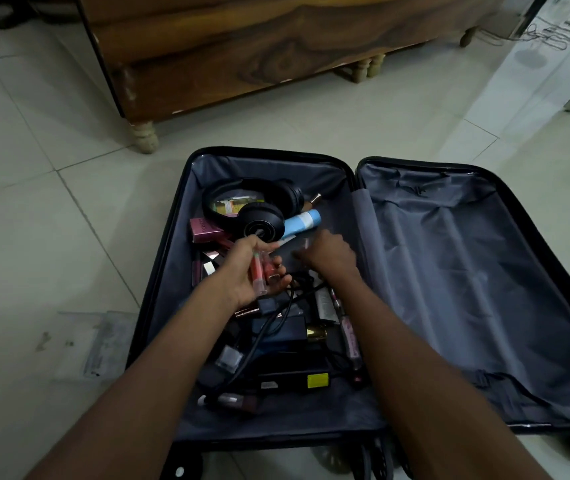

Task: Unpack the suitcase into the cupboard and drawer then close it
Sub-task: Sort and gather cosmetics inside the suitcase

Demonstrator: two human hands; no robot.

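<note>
1. Suitcase (533, 422) is laid open flat on tiled floor (34, 202), in front of wooden cupboard (242, 46).
2. Left half is packed: headphones (252, 206), blue-white tube (302, 223), cables, cosmetics.
3. Left hand (252, 271), palm up, fingers curled round reddish lip-gloss tubes (261, 270).
4. Right hand (328, 254), palm down beside it; grip cannot be told, motion-blurred.
5. Right half: grey lining only.

Suitcase (526, 188) lined with creased grey cloth; matt black plastic headphones (252, 206); glossy grained wooden cupboard (242, 46); smooth pale floor tiles (34, 168)
</note>
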